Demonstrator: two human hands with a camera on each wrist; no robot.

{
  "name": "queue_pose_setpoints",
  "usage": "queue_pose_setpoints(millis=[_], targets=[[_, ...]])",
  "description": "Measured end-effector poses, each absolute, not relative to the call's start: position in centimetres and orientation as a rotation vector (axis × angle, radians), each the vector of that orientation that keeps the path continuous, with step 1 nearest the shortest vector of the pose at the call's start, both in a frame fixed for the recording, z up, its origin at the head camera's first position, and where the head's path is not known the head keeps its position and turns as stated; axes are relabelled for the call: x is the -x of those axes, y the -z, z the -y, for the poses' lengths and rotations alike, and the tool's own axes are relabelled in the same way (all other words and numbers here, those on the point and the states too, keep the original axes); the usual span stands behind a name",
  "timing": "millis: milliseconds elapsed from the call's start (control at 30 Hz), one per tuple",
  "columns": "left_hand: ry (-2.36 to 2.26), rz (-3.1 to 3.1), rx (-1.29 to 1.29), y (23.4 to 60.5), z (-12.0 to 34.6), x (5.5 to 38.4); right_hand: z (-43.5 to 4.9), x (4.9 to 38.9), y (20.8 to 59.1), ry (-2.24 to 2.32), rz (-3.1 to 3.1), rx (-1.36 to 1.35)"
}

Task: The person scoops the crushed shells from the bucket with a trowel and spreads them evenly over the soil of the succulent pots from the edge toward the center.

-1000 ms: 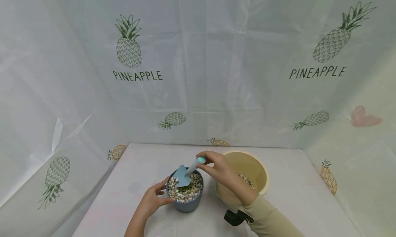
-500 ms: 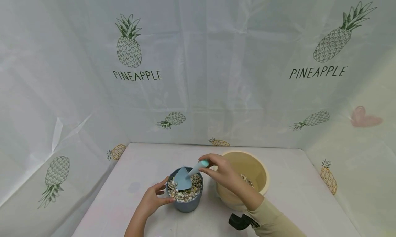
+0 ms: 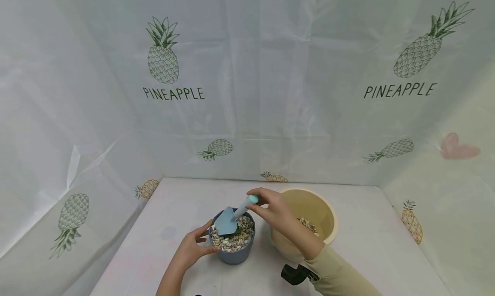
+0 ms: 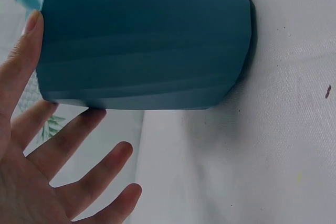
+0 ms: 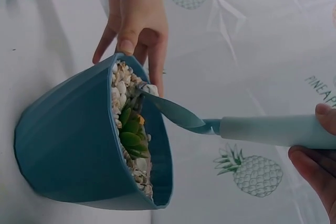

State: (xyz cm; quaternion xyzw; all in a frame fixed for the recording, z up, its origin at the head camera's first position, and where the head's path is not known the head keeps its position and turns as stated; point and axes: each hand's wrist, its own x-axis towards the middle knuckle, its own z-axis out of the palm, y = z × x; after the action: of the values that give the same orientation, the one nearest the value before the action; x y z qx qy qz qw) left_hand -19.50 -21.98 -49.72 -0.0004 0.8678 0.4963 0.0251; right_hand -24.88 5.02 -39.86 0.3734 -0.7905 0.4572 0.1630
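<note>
A blue-grey plant pot (image 3: 233, 257), filled with pale pebbles around a green succulent (image 5: 134, 137), stands upright on the table. At its left, my left hand (image 3: 190, 249) touches the rim with the thumb and the side with fairly straight fingers; the last two fingers spread free of it in the left wrist view. My right hand (image 3: 272, 208) pinches the end of a light blue trowel (image 3: 226, 222) between thumb and fingers. The trowel slants down into the pot, its blade tip at the pebbles beside the plant. Part of the succulent is hidden by the blade in the head view.
Right of the pot is a large cream-coloured basin (image 3: 331, 225) with pebbles (image 3: 307, 225) inside, partly behind the right forearm. A black device (image 3: 294, 274) sits at the right wrist. White pineapple-print sheeting (image 3: 270, 94) rises behind the table (image 3: 185, 201).
The trowel blade shifts slightly to and fro over the pebbles, its handle moving right and then back left with my right hand. My left hand stays at the pot.
</note>
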Motion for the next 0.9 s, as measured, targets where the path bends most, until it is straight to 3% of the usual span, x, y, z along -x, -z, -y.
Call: queue_pose_setpoints(millis=[533,900], targets=[[-1.503,-2.693,0.018,49.2,21.6,19.1,-5.4,26.0,39.6,-1.298,2.180,-1.000],[-1.390,-2.914,-0.061,44.6,18.8,19.4,-8.7,25.1,38.6,-1.272,2.046,-0.961]])
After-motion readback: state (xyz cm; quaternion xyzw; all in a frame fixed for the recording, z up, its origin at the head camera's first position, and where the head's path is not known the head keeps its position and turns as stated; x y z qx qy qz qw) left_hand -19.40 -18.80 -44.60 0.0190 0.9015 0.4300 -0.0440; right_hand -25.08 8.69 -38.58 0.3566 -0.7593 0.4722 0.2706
